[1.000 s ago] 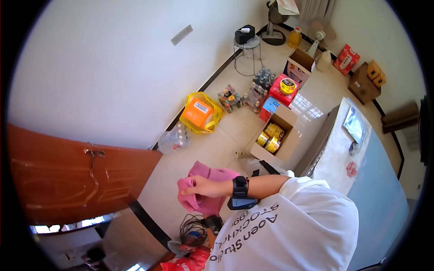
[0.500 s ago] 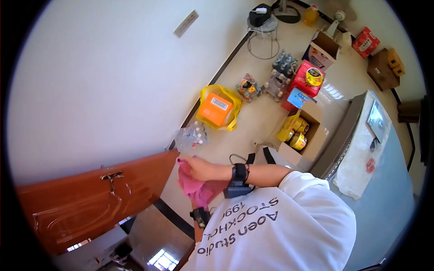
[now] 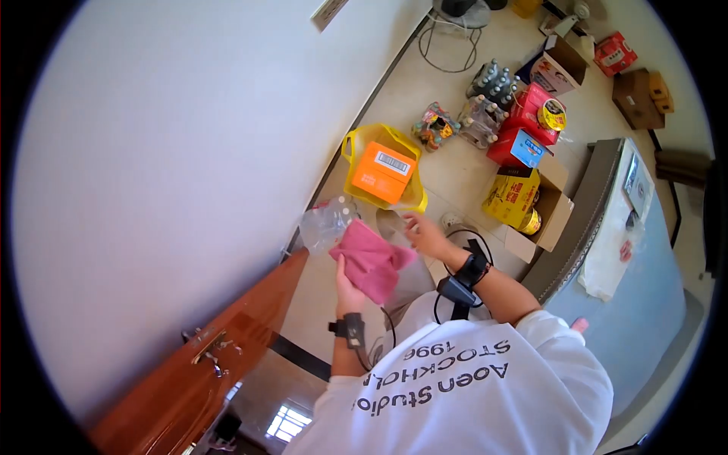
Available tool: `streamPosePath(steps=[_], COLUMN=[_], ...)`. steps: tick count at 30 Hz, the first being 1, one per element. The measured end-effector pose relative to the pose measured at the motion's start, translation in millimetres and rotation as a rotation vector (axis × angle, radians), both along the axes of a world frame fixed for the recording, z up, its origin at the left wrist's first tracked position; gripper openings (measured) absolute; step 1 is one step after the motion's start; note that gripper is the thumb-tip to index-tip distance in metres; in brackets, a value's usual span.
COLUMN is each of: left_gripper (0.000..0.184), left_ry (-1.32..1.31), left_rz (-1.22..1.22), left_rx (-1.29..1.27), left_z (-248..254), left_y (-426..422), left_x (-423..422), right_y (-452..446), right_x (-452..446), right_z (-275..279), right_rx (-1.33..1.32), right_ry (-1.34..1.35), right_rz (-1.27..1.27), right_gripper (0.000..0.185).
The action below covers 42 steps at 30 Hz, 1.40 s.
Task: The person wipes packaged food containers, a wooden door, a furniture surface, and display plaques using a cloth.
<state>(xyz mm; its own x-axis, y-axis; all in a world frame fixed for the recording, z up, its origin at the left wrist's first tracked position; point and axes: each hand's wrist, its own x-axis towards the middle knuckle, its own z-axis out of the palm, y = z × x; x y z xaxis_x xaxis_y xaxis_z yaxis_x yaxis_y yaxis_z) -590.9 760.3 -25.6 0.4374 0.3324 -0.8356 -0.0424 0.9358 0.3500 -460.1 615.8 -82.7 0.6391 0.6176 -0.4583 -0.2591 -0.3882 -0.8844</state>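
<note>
A pink cloth (image 3: 371, 262) is bunched in my left hand (image 3: 349, 288), whose fingers are closed on its lower left side and partly hidden behind it. Just right of the cloth, my right hand (image 3: 428, 235) is raised with its fingers apart and slightly bent, holding nothing. Beyond the cloth lie a clear plastic bag of bottles (image 3: 327, 224) and a yellow bag (image 3: 355, 178) around an orange box (image 3: 385, 173).
Bottle packs (image 3: 483, 121), a red box (image 3: 535, 114) and an open carton (image 3: 556, 216) of yellow packages stand on the floor. To the right is a bed-like surface (image 3: 644, 303); a brown door (image 3: 250, 326) is at lower left. A stool (image 3: 455, 38) stands at the top.
My right hand has let go of the cloth and moved right. My left hand, mostly hidden before, now shows holding it. The view has shifted, bringing the yellow bag nearer the hands.
</note>
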Motion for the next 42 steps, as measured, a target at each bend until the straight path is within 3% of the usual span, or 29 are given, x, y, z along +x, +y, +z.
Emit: streamPosePath(steps=[2, 3, 6, 12, 15, 17, 19, 20, 21, 22, 24, 26, 27, 29, 30, 32, 34, 37, 42], left_gripper=[0.042, 0.041, 0.037, 0.033, 0.031, 0.031, 0.031, 0.03, 0.029, 0.027, 0.028, 0.035, 0.035, 0.041, 0.041, 0.047, 0.049, 0.05, 0.049], left_ry=[0.003, -0.065, -0.039, 0.231, 0.223, 0.217, 0.277, 0.275, 0.269, 0.263, 0.243, -0.082, -0.075, 0.234, 0.24, 0.539, 0.522, 0.44, 0.323], left_rz=[-0.039, -0.083, -0.199, -0.296, -0.114, -0.144, -0.299, -0.424, -0.551, -0.603, -0.904, -0.861, -0.858, -1.367, -1.37, -1.457, -1.406, -1.555, -1.824], left_rx=[-0.064, 0.013, 0.184, 0.277, 0.197, 0.344, 0.399, 0.546, 0.691, 0.65, 1.169, 1.244, 1.233, 1.818, 1.805, 1.907, 1.916, 1.887, 1.778], left_z=[-9.8, -19.7, -69.4, -163.3, -212.7, -281.9, -310.9, -338.2, -363.7, -338.9, -400.6, -400.8, -420.8, -451.0, -452.7, -453.5, -462.8, -455.7, -447.3], left_y=[49.3, 71.1, 127.9, 156.1, 169.9, 194.7, 201.7, 205.1, 205.8, 183.5, 183.9, 158.0, 148.6, 130.7, 116.6, 93.8, 89.1, 79.5, 52.3], left_x=[7.2, 9.3, -2.7, 10.0, 24.8, 16.2, 52.7, 68.1, 80.4, 124.4, 141.8, 185.2, 190.0, 193.2, 192.0, 188.3, 175.6, 145.3, 83.6], right_y=[5.1, 9.7, 14.6, 20.2, 29.7, 39.0, 42.8, 40.0, 36.8, 34.3, 34.2, 37.1, 39.1, 44.5, 47.8, 50.1, 52.0, 55.5, 53.2], right_x=[8.1, 18.7, 29.6, 56.3, 58.4, 60.3, 67.9, 67.0, 64.1, 60.2, 62.2, 66.8, 66.8, 68.8, 72.1, 78.2, 85.4, 95.1, 103.4], right_z=[-25.1, -40.7, -98.9, -201.9, -256.6, -277.6, -292.3, -303.9, -315.8, -324.0, -327.8, -331.4, -333.2, -334.7, -335.0, -342.2, -352.3, -361.9, -358.8], right_rx=[-0.195, -0.363, -0.503, -0.55, -0.561, -0.557, -0.586, -0.607, -0.597, -0.58, -0.583, -0.578, -0.56, -0.548, -0.53, -0.514, -0.494, -0.553, -0.527], right_ry=[-0.031, -0.073, -0.199, -0.008, -0.067, -0.076, 0.039, 0.062, -0.087, -0.235, -0.209, -0.207, -0.233, -0.252, -0.235, -0.215, -0.415, -0.519, -0.504], right_rz=[-0.025, -0.074, -0.095, -0.228, -0.177, -0.163, -0.144, -0.14, -0.118, -0.088, -0.061, -0.041, -0.022, 0.005, 0.023, 0.051, 0.122, 0.307, 0.377], right_gripper=[0.036, 0.035, 0.032, 0.028, 0.025, 0.024, 0.027, 0.027, 0.03, 0.033, 0.037, 0.041, 0.044, 0.047, 0.051, 0.054, 0.058, 0.06, 0.058])
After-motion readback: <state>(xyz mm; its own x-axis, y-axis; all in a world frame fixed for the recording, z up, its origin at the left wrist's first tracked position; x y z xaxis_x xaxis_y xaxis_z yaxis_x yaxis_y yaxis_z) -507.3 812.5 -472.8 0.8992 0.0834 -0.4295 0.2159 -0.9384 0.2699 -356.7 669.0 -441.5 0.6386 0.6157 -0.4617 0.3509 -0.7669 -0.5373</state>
